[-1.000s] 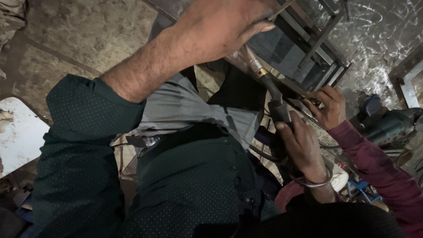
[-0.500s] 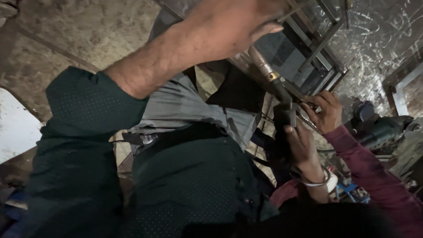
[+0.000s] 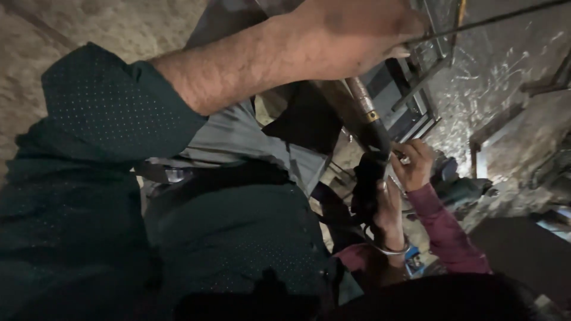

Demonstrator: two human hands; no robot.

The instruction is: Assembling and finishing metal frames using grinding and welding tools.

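Note:
My left hand (image 3: pixel 351 35) reaches out from a dark green sleeve and is closed around a thin dark metal rod (image 3: pixel 493 21) at the top of the view. It is beside a metal frame (image 3: pixel 428 77). Below it a black tool with a brass collar (image 3: pixel 370 125) slants downward. A co-worker in a magenta sleeve (image 3: pixel 446 232) holds that tool with both hands: one hand (image 3: pixel 413 163) at its side, the other hand (image 3: pixel 386 211), with a metal bangle, lower down. My right hand is out of view.
My own dark green shirt and grey trousers (image 3: pixel 238 137) fill the lower left. Rough concrete floor (image 3: pixel 71 35) lies at the upper left. Scratched metal sheet and bars (image 3: pixel 505 89) stand at the right. The co-worker's dark-haired head (image 3: pixel 452 300) is at the bottom.
The view has drawn closer and shifted; my left hand stays on the rod. The co-worker's hands remain on the black tool, now lower and more central.

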